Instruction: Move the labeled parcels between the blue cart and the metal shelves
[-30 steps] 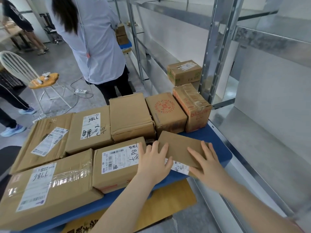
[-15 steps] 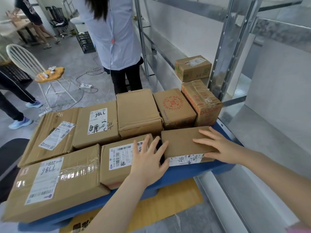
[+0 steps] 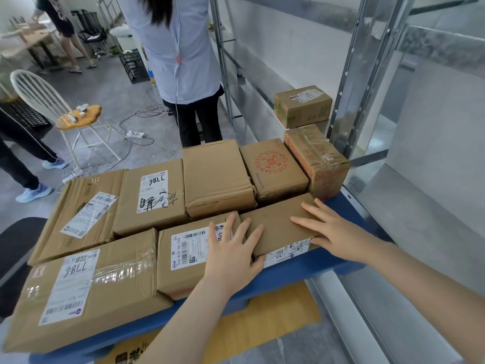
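The light is bright and even, and shadows are soft. The metal shelves [image 3: 409,211] show pale glare, and straight lines bend at the edges.

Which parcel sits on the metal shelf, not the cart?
The small green-printed box, alone on the shelf; every other parcel is on the blue cart.

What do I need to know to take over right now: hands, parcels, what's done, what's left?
Left hand: open, flat across the seam onto the small front-right parcel.
Right hand: open, flat on its other end.
That parcel lies on the blue cart with seven others.
Done: a green-printed parcel sits on the metal shelves.
Left: probably lift this one across, then the rest.
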The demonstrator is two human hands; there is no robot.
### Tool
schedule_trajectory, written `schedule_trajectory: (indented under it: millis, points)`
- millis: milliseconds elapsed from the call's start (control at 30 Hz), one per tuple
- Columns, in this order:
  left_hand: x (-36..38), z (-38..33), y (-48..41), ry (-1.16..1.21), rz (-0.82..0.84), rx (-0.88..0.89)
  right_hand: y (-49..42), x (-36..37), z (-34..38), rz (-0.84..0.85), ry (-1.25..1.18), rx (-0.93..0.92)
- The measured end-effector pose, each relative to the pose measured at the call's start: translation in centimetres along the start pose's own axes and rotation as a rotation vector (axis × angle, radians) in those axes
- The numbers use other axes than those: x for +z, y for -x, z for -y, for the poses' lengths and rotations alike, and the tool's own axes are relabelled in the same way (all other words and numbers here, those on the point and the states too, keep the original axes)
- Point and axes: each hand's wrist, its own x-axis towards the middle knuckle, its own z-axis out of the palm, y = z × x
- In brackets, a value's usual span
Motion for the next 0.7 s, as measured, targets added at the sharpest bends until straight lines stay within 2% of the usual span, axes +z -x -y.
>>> schedule_trajectory:
  millis: [233,500,633,700]
  points:
    - [0.2,0.0,0.0,-0.022,0.014,0.006,0.6,2.0,1.0,-0.165,-0.003,0.034]
    - [-0.2,-0.3,0.0,-0.051,0.103,-0.032,1.2,0.8,2.7,-0.142,0.054,0.082]
    - [-2.2,-1.3,0.9,-0.040,0.109,-0.088,5.2,-0.1,5.1,-0.354,-0.072,0.203]
    - [-3.8,-2.7,0.5,-0.060,0.022,-0.006,8.6,-0.1,5.4,-0.412,-0.117,0.279]
